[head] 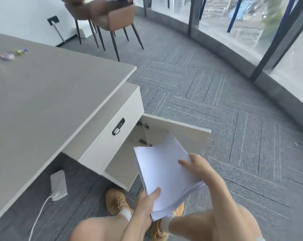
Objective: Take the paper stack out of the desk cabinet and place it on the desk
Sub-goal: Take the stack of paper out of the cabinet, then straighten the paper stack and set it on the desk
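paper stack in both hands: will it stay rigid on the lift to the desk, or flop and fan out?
Probably floppy: the paper stack already bows between the left hand and right hand. Its sheets look loose, with corners splayed at the top and bottom edges, so it may fan or shed pages. It seems light, pinched by fingertips only.

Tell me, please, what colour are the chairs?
Brown chairs with dark legs, seen in the head view.

Grey desk (48, 94) holds small colourful items (13, 53) (blurred, far corner).
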